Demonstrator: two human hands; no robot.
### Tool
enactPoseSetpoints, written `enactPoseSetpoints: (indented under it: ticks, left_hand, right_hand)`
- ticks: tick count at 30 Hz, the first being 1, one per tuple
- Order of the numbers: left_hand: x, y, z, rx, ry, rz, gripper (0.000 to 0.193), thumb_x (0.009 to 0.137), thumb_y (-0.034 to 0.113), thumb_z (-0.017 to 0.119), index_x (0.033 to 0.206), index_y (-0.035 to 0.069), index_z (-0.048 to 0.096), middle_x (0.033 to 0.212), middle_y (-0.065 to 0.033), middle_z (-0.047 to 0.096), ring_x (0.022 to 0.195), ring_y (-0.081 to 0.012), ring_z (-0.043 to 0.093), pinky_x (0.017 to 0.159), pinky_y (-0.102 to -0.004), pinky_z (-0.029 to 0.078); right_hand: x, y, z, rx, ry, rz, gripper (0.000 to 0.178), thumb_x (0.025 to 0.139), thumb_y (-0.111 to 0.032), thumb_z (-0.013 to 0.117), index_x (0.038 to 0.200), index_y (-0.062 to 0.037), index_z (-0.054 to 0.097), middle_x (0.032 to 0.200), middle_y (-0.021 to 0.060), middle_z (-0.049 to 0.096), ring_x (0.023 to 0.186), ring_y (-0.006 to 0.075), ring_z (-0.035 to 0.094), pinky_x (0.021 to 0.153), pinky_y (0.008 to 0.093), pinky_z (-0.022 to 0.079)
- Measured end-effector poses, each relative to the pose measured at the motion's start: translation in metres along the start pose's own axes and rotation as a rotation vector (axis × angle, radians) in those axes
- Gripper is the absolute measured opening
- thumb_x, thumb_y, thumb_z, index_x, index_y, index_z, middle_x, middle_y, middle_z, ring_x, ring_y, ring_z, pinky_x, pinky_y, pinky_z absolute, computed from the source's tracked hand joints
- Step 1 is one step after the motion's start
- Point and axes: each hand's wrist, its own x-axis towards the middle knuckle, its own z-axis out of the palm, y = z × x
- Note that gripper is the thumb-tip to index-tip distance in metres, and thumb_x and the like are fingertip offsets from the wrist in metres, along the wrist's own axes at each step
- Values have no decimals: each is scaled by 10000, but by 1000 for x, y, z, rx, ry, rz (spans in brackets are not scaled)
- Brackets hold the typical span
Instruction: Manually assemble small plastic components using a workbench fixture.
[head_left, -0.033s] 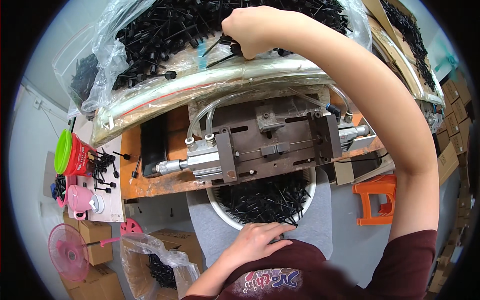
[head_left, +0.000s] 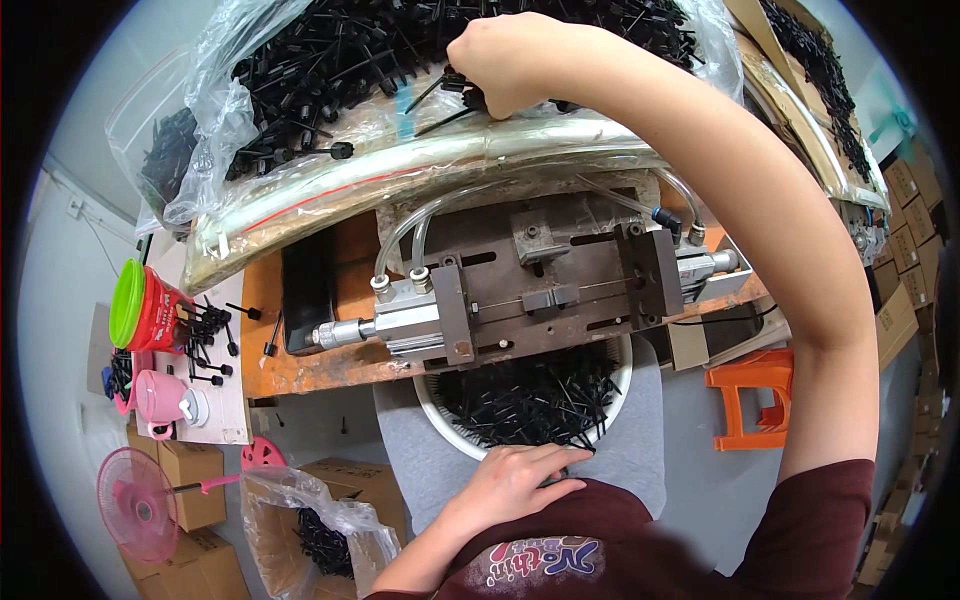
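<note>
My right hand (head_left: 505,65) reaches far over the bench into a heap of black plastic parts (head_left: 310,80) with thin stems and ribbed heads. Its fingers are curled closed, with black stemmed parts (head_left: 465,92) showing at their tips. Close to my body, my left hand (head_left: 520,482) lies near the front rim of a white basket (head_left: 428,408). Something small and dark shows between its thumb and fingers, mostly hidden. The basket sits on my lap, holding many similar black parts (head_left: 530,400). Between my hands stands a metal fixture (head_left: 490,270) with a cylinder at each end.
Clear hoses (head_left: 400,230) rise from the fixture. At left stand a red bucket (head_left: 165,315) with green rim, a pink mug (head_left: 160,395), loose parts and a pink fan (head_left: 138,505). A lined box (head_left: 270,520) stands below; an orange stool (head_left: 735,405) is at right.
My right hand has shifted very slightly to the right, and the black parts at its fingertips have moved a little. My left hand stays where it was.
</note>
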Motion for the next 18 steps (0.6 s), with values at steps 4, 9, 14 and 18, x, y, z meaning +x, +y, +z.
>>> enactPoseSetpoints:
  ticks: [4,9,14,18]
  left_hand:
    - [4,2,0,-9,2,9,348,807,207,771,1132,103,701,805,-57,697,679,-192,689,600,-300,546]
    - [2,4,-3,7,-18,-4,345,821,218,755,1140,103,689,830,-59,699,695,-194,693,618,-306,550]
    - [0,2,-3,15,-32,-12,316,850,248,723,1127,103,680,882,-61,705,721,-191,700,651,-316,558]
    - [1,1,-1,23,-8,5,367,812,218,766,1159,122,698,817,-48,699,682,-190,686,598,-301,543]
  right_hand:
    - [2,7,-4,4,-124,-6,232,633,-48,736,855,1,694,800,157,687,792,291,697,662,382,576]
    - [-3,15,-18,112,-105,-126,214,693,-66,712,894,5,725,834,190,696,827,304,693,707,383,558]
    - [-8,46,-21,293,117,-141,277,652,-119,778,871,36,713,804,232,683,810,355,683,727,398,543]
    - [-17,65,-28,303,262,-15,346,668,-182,820,882,56,690,806,241,675,778,367,664,727,402,531]
